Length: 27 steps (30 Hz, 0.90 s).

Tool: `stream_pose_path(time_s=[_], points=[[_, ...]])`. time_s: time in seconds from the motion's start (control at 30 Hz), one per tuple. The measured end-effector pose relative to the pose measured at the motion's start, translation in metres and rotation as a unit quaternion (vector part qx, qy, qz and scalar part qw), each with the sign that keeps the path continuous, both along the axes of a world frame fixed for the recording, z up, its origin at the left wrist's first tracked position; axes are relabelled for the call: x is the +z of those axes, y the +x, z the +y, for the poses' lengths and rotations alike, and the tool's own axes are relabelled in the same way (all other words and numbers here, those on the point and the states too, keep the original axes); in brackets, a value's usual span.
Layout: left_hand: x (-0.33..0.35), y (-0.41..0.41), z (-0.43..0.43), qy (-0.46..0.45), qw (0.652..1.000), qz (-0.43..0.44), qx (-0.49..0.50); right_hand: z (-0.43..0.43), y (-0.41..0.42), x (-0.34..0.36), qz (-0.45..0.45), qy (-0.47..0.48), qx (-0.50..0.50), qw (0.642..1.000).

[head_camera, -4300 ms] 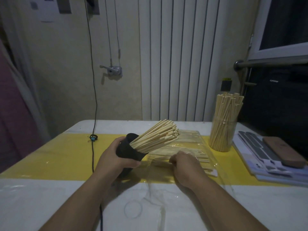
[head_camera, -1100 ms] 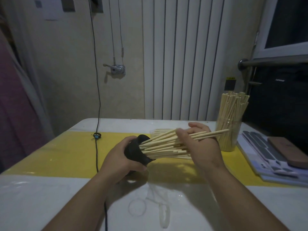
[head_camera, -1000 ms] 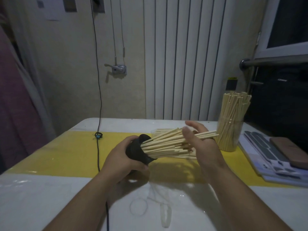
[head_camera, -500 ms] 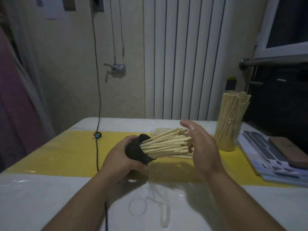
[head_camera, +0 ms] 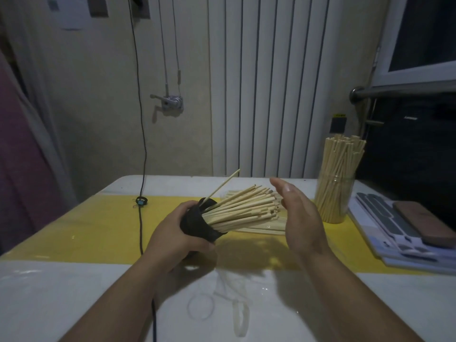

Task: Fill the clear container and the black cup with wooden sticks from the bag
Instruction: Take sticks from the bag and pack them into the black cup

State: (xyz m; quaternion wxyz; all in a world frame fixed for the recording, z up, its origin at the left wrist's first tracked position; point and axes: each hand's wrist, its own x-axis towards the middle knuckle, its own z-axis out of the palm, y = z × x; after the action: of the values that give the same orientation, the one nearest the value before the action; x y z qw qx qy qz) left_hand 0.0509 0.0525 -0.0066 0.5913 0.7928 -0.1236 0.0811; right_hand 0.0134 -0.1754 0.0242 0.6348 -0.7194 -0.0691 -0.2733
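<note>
One head-worn wide-angle camera looks forward and down over the table (head_camera: pixel 61 287), close up. The wall (head_camera: pixel 86 107) fills its upper half.

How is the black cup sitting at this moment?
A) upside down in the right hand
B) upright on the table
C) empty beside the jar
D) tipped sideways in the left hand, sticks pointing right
D: the left hand grips the black cup tilted sideways, its sticks fanning toward the open right hand.

Nothing legible: the wall papers (head_camera: pixel 70 17) and the small yellow-black tag (head_camera: pixel 339 116) (too blurred) cannot be read.
</note>
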Motion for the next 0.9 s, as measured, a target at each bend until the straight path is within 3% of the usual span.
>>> stream_pose_path(time_s=[0.17,0.33,0.53,0.73,0.9], points=[[-0.002,0.002,0.001,-0.012,1.000,0.008,0.002,-0.002,0.001,-0.003,-0.003,-0.010,-0.053,0.999],[-0.001,0.001,0.001,-0.042,0.999,0.020,0.003,-0.011,0.007,-0.005,0.053,-0.040,-0.091,0.994],[-0.001,0.001,0.002,-0.051,0.998,0.024,0.003,-0.011,0.003,-0.005,0.099,-0.162,-0.078,0.979],[-0.003,0.004,0.004,-0.042,0.999,0.026,0.010,-0.004,0.000,-0.007,0.201,-0.313,-0.030,0.928],[-0.002,0.005,0.003,-0.051,0.998,0.027,0.017,-0.002,0.007,-0.018,0.236,-0.413,0.026,0.879]])
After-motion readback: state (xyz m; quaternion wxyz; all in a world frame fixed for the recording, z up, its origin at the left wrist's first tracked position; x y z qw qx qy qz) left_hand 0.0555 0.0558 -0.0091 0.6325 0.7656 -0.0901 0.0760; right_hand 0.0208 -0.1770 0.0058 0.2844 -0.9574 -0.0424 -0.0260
